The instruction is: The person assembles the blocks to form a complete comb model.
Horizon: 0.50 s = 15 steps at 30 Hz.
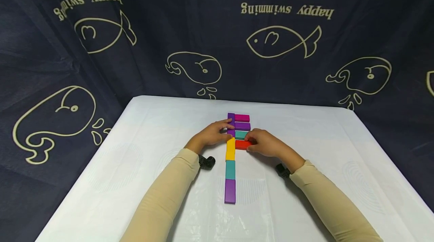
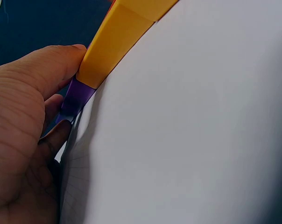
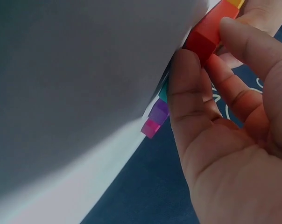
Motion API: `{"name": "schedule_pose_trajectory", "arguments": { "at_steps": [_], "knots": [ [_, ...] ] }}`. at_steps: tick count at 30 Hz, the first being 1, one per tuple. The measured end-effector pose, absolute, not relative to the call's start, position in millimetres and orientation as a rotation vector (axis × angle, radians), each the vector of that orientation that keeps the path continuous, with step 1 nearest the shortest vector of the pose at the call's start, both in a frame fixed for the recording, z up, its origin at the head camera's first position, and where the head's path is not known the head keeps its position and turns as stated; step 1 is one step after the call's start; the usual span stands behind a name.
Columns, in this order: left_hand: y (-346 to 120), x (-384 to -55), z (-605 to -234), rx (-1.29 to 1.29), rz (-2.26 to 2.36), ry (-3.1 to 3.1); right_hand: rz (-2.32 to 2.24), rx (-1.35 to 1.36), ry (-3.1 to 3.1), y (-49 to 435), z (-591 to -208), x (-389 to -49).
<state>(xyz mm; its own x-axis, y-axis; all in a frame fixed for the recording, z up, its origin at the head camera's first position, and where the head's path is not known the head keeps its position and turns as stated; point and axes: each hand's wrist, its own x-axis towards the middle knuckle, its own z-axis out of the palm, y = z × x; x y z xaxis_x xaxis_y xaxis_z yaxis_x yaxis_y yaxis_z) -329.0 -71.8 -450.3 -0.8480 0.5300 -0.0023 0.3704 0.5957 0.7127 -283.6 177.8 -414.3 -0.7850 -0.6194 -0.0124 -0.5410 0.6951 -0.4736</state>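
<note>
A column of coloured blocks runs down the tabletop, with several short blocks branching right from its far part. My left hand (image 1: 213, 132) lies on the column's left side, fingers extended onto the dark purple part (image 1: 231, 116). Its thumb (image 2: 68, 58) touches the far end of the yellow part (image 1: 230, 150). My right hand (image 1: 266, 143) pinches the outer end of a red block (image 1: 241, 144), which lies against the column beside the yellow part. In the right wrist view, the red block (image 3: 208, 35) sits between thumb and fingers.
Beyond the red block lie teal (image 1: 240, 135), purple (image 1: 242, 126) and magenta (image 1: 242, 118) blocks. Nearer in the column are a teal block (image 1: 230, 169) and a purple block (image 1: 230, 191). A dark printed curtain (image 1: 223, 16) hangs behind the white table (image 1: 135, 129).
</note>
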Motion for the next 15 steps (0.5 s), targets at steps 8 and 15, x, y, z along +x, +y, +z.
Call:
{"name": "schedule_pose_trajectory", "arguments": {
  "at_steps": [8, 15],
  "knots": [
    [-73, -330, -450, 0.761, 1.076, 2.616, -0.695, -0.937, 2.736, 178, -415, -283],
    [-73, -331, -452, 0.778, 1.116, 2.605, -0.772, -0.892, 2.731, 187, -410, -284]
  ]
}}
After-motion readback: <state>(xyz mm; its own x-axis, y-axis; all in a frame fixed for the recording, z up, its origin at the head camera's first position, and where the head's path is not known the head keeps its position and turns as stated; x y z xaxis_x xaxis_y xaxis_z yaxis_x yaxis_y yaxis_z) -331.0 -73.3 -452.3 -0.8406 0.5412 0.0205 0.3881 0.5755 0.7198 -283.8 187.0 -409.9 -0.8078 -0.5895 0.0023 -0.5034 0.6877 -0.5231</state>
